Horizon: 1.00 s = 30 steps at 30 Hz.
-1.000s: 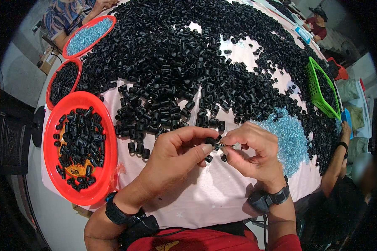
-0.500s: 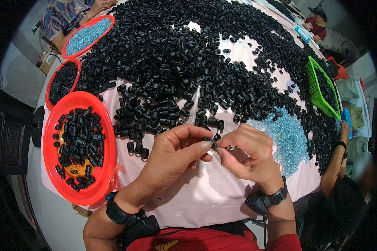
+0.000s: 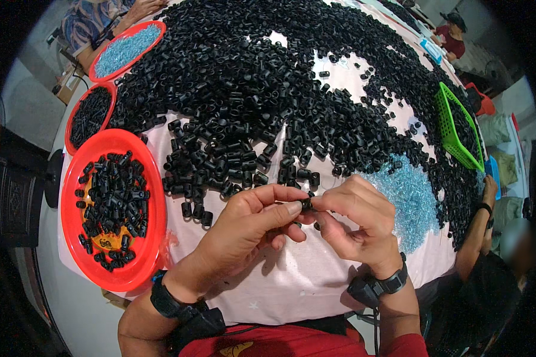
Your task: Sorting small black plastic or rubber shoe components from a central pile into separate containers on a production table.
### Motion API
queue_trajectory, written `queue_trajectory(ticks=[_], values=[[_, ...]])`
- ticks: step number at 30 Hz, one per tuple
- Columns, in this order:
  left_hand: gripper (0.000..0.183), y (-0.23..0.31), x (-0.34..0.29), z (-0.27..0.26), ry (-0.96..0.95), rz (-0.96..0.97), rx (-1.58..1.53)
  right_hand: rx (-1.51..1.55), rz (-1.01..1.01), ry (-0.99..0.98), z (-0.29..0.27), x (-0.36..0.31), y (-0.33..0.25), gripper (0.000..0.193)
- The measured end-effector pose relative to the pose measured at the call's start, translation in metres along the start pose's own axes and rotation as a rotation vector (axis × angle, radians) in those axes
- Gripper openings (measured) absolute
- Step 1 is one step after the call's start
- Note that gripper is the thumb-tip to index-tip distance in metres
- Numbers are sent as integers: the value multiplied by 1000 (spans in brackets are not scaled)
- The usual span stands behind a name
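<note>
My left hand (image 3: 244,223) pinches a small black plastic part (image 3: 307,204) between thumb and forefinger, over the near middle of the table. From the other side my right hand (image 3: 363,223) is closed, its forefinger tip pressed against that part. A small dark tip shows beside the right thumb; what it belongs to is hidden. Just beyond my hands lie loose black cylindrical clips (image 3: 238,160), the near edge of a large pile. Right of my right hand is a heap of small clear-blue pieces (image 3: 408,202).
At my left stands a red oval tray (image 3: 69,238) with black parts. Behind it are a red bowl of thin black pieces (image 3: 89,113) and a red tray of clear-blue pieces (image 3: 125,52). A green basket (image 3: 452,137) stands at right. Other people (image 3: 488,256) sit around the table.
My right forefinger has come up against the black part, and the hand has shifted slightly. A small shiny bit between the right fingers no longer shows. My left hand stays nearly in place.
</note>
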<state>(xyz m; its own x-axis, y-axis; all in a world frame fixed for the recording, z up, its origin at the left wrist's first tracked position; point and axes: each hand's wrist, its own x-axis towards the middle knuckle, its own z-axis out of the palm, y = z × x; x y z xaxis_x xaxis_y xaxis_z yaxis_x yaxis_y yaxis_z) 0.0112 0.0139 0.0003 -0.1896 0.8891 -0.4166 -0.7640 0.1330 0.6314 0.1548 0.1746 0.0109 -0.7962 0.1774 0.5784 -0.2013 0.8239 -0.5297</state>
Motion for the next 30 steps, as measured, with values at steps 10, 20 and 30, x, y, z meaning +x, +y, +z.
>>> queue_trajectory(ticks=[10, 20, 30], values=[[25, -2, -1, -3, -73, -14, -166, -9, 16, 76, -2, 0, 2, 26], [21, 1, 2, -6, 60, 161, -199, -175, 213, -198, -5, -5, 12, 15], [26, -6, 5, -4, 32, 172, 114, -178, 211, -229, 2, -6, 13, 12]])
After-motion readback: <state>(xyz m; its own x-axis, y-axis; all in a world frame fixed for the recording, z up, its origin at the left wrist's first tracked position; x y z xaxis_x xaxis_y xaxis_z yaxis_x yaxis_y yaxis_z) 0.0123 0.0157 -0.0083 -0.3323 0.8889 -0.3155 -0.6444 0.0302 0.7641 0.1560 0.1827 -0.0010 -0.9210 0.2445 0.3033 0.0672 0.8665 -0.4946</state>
